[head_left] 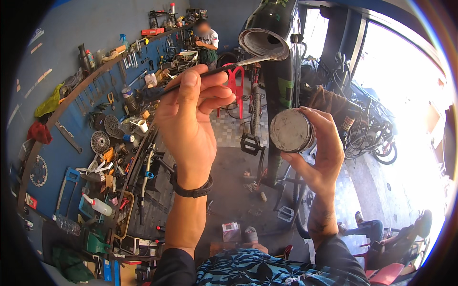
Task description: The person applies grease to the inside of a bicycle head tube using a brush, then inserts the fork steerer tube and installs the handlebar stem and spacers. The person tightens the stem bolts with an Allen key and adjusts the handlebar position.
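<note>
My left hand [188, 121], with a dark band at the wrist, pinches a slim black-handled tool [210, 72] between thumb and fingers. The tool's flat tip is smeared with pale paste and lies at the lower rim of a black bicycle frame's [278, 78] wide tube opening. Whether the tip is brush or blade, I cannot tell. Pale smears line the inside of that opening. Lower right, my right hand [327, 148] grips a round jar [292, 131] by its side, its scuffed grey-white round face toward me. That face may be a lid or the contents.
Tools hang on a blue wall board [71, 117] at left, above a cluttered bench. A white squeeze bottle [98, 206] lies there. Behind stand a red chair [234, 88] and a person [208, 40]. Several bicycles [369, 136] crowd the right, near another seated person's legs [372, 229].
</note>
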`<state>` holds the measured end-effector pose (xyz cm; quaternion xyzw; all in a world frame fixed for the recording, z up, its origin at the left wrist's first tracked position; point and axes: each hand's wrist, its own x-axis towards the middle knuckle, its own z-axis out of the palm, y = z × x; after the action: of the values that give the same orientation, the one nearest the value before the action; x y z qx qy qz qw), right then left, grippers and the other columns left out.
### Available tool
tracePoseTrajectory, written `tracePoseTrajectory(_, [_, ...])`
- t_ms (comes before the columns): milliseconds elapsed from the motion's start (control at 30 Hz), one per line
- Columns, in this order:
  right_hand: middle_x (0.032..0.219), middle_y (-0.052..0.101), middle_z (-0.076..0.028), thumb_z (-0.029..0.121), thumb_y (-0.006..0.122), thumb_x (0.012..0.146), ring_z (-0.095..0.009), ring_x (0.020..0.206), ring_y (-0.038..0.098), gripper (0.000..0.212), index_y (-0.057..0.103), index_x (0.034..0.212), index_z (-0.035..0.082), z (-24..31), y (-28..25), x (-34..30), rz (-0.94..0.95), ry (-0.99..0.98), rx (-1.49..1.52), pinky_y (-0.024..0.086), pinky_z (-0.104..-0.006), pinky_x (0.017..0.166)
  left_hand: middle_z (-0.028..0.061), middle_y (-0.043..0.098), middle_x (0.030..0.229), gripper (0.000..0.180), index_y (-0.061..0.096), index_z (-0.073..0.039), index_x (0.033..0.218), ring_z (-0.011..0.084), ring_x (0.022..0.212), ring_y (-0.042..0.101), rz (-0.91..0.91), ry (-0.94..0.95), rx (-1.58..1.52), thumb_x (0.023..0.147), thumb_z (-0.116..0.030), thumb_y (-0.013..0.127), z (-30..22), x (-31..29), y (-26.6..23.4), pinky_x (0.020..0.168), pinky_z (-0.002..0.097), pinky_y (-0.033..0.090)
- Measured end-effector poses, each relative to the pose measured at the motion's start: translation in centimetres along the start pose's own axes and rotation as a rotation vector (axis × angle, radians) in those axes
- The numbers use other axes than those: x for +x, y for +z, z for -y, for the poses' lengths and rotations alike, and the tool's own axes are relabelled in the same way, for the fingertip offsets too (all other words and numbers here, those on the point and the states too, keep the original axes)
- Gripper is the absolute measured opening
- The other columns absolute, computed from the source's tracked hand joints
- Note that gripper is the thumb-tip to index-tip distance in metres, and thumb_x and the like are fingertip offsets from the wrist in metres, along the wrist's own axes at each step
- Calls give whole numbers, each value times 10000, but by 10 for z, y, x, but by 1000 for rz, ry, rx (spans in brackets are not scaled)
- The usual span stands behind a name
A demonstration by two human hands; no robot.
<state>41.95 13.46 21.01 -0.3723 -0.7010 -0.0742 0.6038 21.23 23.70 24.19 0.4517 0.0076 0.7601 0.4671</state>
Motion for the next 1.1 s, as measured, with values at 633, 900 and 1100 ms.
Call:
tracePoseTrajectory(633, [1282,682,-192,127,933,682,-302,1188,679,707,659,1317,-20,5,6,0,13,7,18,517,-404,1041,230,753,1081,218,709,106,1151,284,895,775,247,612,439,943,144,657,-19,-2,-15,819,371,653])
tracePoseTrajectory(900, [1276,687,-194,145,938,681,-304,1184,680,711,661,1314,-24,7,8,1,27,-2,30,519,-406,1038,262,753,1123,250,730,73,1153,292,931,781,290,716,443,928,151,654,-24,2,-17,856,367,638])
tracePoseTrajectory(1100, [1269,689,-191,143,941,676,-304,1180,683,716,663,1315,-21,10,8,1,40,9,18,522,-405,1036,295,744,1142,245,730,72,1140,316,967,782,313,772,483,922,157,659,-29,3,-16,883,384,641])
